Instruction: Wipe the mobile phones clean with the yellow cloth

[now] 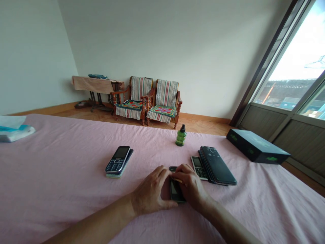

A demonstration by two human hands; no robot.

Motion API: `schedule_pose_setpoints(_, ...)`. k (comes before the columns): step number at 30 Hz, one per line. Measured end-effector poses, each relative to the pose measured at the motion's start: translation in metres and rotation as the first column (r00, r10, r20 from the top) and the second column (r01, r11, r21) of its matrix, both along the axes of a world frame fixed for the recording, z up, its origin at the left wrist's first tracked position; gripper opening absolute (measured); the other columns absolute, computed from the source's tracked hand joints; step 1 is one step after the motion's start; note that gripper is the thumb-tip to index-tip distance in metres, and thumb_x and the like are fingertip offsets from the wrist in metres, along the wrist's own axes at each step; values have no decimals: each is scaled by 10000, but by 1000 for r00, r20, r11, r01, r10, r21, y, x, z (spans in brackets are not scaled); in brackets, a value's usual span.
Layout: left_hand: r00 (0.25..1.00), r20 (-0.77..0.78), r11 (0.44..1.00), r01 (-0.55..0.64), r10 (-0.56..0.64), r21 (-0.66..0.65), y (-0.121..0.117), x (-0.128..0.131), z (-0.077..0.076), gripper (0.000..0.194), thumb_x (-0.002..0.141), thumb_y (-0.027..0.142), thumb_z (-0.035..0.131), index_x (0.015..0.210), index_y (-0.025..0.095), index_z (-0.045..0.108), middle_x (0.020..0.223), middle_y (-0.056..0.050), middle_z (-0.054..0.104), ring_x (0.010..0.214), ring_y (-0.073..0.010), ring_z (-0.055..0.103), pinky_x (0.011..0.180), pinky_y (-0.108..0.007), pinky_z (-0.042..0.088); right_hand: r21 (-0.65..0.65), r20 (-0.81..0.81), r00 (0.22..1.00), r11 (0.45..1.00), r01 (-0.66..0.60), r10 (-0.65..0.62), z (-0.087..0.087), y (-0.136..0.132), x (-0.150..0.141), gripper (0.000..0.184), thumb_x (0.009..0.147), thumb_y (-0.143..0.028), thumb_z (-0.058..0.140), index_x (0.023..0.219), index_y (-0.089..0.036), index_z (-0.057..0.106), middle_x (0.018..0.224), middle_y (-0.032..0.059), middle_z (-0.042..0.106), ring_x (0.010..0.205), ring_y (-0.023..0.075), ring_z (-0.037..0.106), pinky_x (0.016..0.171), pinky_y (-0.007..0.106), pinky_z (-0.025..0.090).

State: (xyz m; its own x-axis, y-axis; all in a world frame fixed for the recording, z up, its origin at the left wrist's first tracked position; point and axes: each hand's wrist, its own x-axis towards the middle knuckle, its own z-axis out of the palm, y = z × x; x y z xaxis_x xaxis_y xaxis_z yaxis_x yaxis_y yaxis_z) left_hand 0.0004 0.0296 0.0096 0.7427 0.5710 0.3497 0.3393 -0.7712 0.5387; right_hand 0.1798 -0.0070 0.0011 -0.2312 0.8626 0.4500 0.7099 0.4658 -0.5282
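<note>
A dark phone (pixel 175 189) lies on the pink cloth in front of me, partly covered by my hands. My left hand (pixel 152 191) steadies it, with the thumb at its near end and the fingers by its far end. Pinched in my right hand (pixel 191 186) is a thin pale stick (pixel 177 180), held over the phone's upper part; its tip is hidden among the fingers. Just right of that hand lies a keypad phone (pixel 199 167), beside a stack of dark smartphones (pixel 217 166).
Another keypad phone (pixel 118 159) rests on a small stack at the left. A green bottle with a black cap (pixel 181 136) stands near the far edge of the pink cloth (pixel 76 152). A black box (pixel 257 145) sits far right, a tissue pack (pixel 16 132) far left. Two chairs (pixel 162 101) stand beyond.
</note>
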Motion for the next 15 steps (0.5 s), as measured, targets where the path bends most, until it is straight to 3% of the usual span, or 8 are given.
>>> schedule_pose_setpoints(5,999,33,1000,-12,12,1,1,1,-2,684,521,254,887,1068,186,482,1041,-54,542,979,-259,523,873,-417,467,-40,-44,998,998,-42,41,5,-21,-7,280,820,17,498,793,-182,693,832,44,576,791,166,506,677,267,401)
schedule_pose_setpoints(10,999,42,999,31,-31,9,4,-1,-7,714,513,239,896,1112,175,513,1144,-82,522,1067,-260,511,950,-402,444,-46,-86,995,998,-53,49,3,-33,-11,317,692,92,510,709,-175,681,811,31,575,788,159,515,656,255,380)
schedule_pose_setpoints(15,999,38,999,36,-36,11,4,0,-7,653,557,245,879,1106,142,541,1159,-106,522,1091,-258,521,965,-383,448,-147,-158,982,981,-128,104,15,-41,-5,365,585,109,471,655,-173,692,767,20,575,756,138,539,632,225,380)
